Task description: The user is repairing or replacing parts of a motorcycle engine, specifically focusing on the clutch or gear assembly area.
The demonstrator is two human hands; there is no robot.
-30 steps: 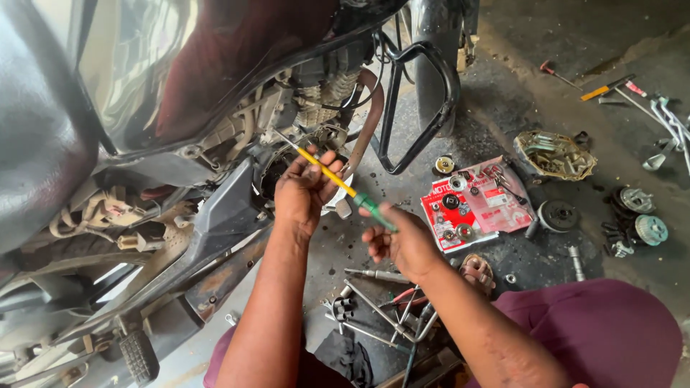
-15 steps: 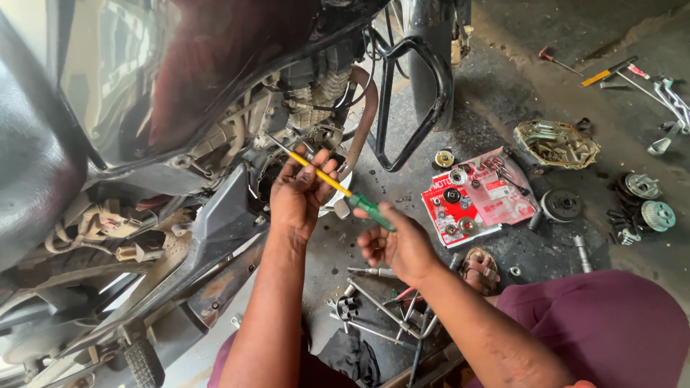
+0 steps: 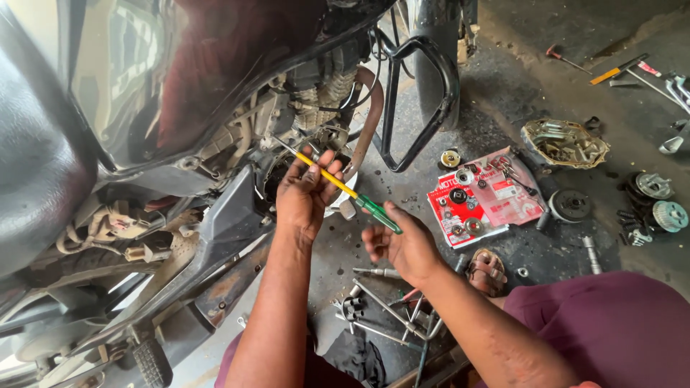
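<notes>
A motorcycle [image 3: 165, 108] stands at the left with its engine side opened. My left hand [image 3: 305, 194] reaches up to the open engine casing [image 3: 287, 169], fingers pinched around the yellow shaft of a screwdriver [image 3: 338, 185]. The tool has a green handle, and its metal tip points up-left into the engine. My right hand [image 3: 402, 244] sits just below the green handle end, fingers loosely curled, touching the handle's end.
A red printed sheet [image 3: 481, 201] on the floor holds small bearings and parts. An engine cover [image 3: 564, 144], gears [image 3: 658, 205] and a round plate [image 3: 571, 205] lie to the right. Wrenches and rods [image 3: 388, 305] lie near my knee. A sandal [image 3: 489, 271] is beside them.
The view has shifted slightly. My left hand keeps the screwdriver at the engine; my right hand has slid down toward the handle's end.
</notes>
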